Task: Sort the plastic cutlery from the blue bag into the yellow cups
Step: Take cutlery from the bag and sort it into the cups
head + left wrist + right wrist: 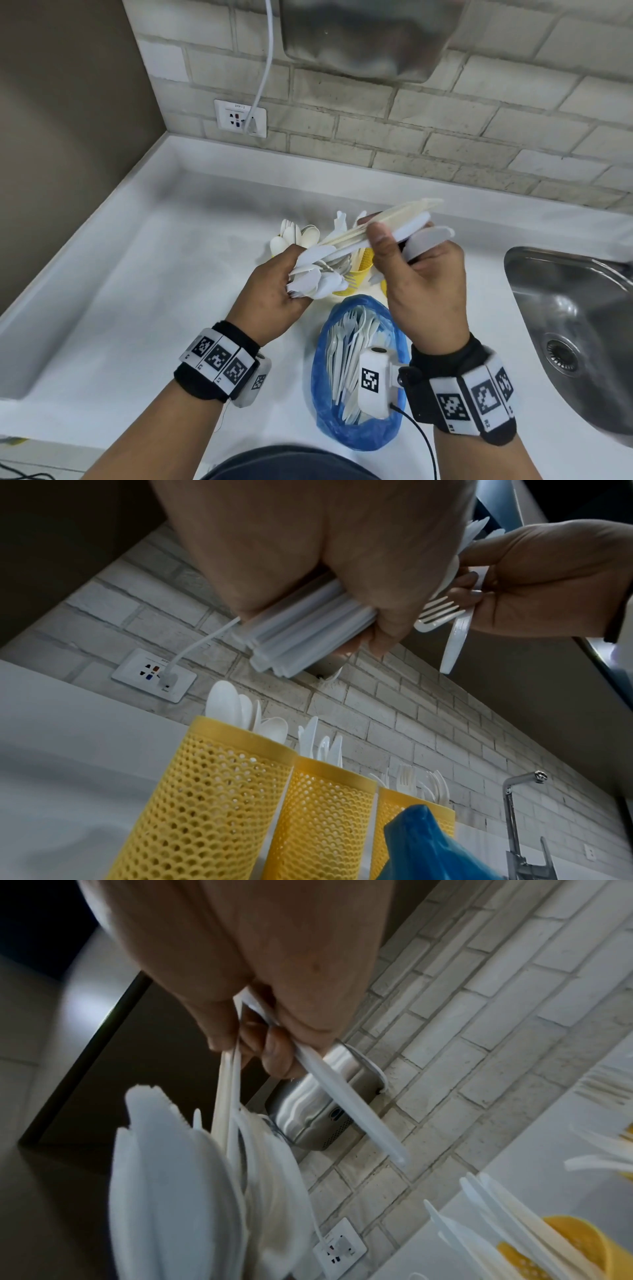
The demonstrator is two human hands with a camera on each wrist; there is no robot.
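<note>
Hands (274, 294) round cutlery (346, 246) (both)

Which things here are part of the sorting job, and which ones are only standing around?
Part of the job:
- blue bag
- bundle of white cutlery gripped by left hand and right hand
- yellow cups holding spoons, knives, forks

Only standing around:
- sink
- tap
- wall socket with white cable

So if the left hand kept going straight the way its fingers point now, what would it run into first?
Probably the right hand. The left hand grips a bundle of plastic cutlery pointing up and right, and the right hand already pinches the bundle's far end. The yellow cups sit lower; depth is unclear.
</note>
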